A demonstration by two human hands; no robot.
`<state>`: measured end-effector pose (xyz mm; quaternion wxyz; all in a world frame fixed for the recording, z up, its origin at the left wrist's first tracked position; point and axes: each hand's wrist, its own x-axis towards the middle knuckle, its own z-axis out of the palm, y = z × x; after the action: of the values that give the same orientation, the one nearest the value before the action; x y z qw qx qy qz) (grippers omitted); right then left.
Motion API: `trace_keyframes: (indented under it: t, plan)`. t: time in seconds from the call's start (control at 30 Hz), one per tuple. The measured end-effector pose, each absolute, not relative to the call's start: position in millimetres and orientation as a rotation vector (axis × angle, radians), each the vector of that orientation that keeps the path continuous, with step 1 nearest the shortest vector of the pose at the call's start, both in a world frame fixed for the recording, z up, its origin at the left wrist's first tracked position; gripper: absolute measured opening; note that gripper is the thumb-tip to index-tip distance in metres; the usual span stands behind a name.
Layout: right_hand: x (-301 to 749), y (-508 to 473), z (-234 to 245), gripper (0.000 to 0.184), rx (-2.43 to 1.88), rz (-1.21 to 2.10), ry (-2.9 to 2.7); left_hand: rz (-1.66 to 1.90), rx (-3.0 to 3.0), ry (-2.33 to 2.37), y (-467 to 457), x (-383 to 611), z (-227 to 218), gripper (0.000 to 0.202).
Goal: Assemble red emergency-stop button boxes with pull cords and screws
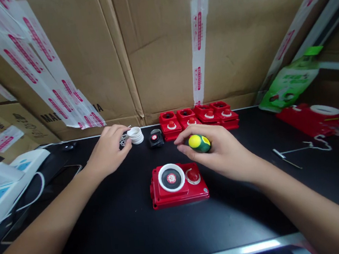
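My left hand is at the back of the black table, thumb and forefinger apart beside a stack of white rings. Small metal pieces lie partly hidden behind its fingers. In my right hand is a screwdriver with a green and yellow handle; its shaft is out of sight. Below and between both hands rests a red housing. It carries a white ring around a black disc with a red and white centre, and a red dome to the right.
Several red housings stand in a row against the cardboard, beside a small black part. On the right are a green bottle, another red unit and a metal T-shaped tool. A power strip and phone lie left.
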<state>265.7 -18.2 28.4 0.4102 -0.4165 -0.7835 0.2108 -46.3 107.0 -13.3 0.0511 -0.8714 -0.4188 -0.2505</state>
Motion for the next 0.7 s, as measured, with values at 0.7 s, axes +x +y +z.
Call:
trace_keyframes:
  t: [0.7]
  plan:
    - [275,-14,24,0.043,-0.941,0.285,-1.362,-0.993,-3.168,-0.947,62,-21,3,0.032]
